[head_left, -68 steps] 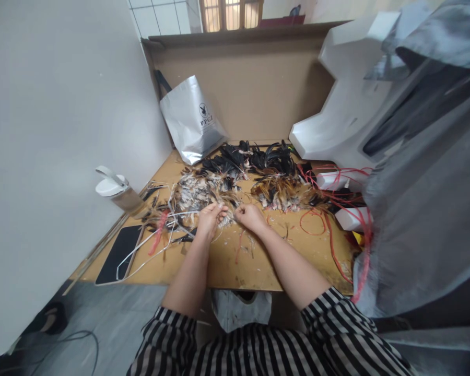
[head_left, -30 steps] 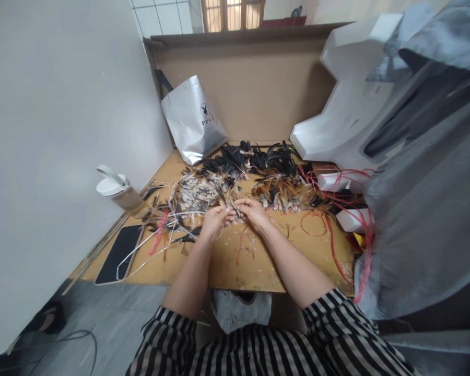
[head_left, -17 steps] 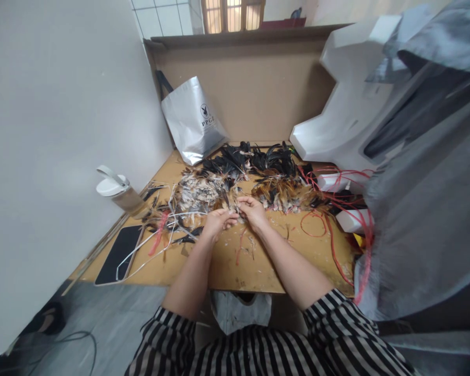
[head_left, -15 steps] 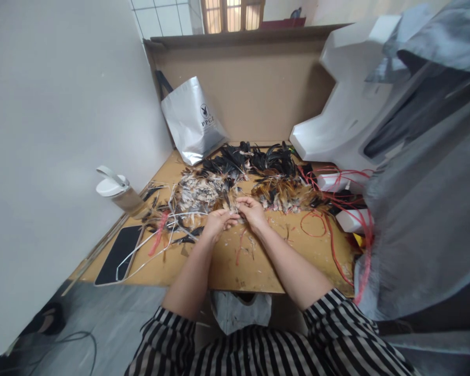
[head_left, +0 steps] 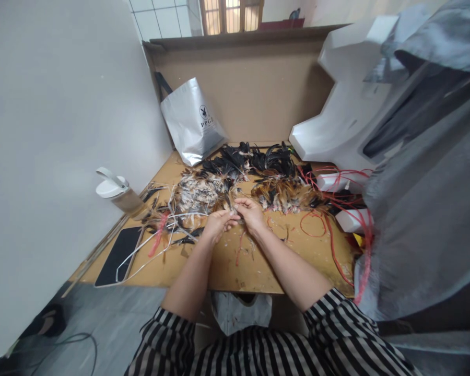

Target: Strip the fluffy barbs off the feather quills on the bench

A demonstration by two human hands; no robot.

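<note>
My left hand (head_left: 220, 223) and my right hand (head_left: 249, 212) meet over the middle of the wooden table, fingertips pinched close together. Between them is a small bunch of brown feathers (head_left: 229, 200), its tips pointing away from me; the gripped ends are hidden by my fingers. Just beyond my left hand lies a pale, fluffy pile of feathers (head_left: 199, 192). Brown feathers in bunches (head_left: 284, 193) lie in a row to the right of my right hand. Black feather bunches (head_left: 272, 159) are laid farther back.
A silver bag (head_left: 191, 122) leans at the back left. On the left are a lidded cup (head_left: 121, 194), a phone (head_left: 119, 256) and white straps (head_left: 172, 215). Red string (head_left: 331, 245) tangles at right near white foam pieces (head_left: 354, 220). A grey cloth (head_left: 423, 224) hangs at far right.
My right hand has shifted very slightly left, toward my left hand. Both hands keep their pinch at the feathers; the rest looks the same.
</note>
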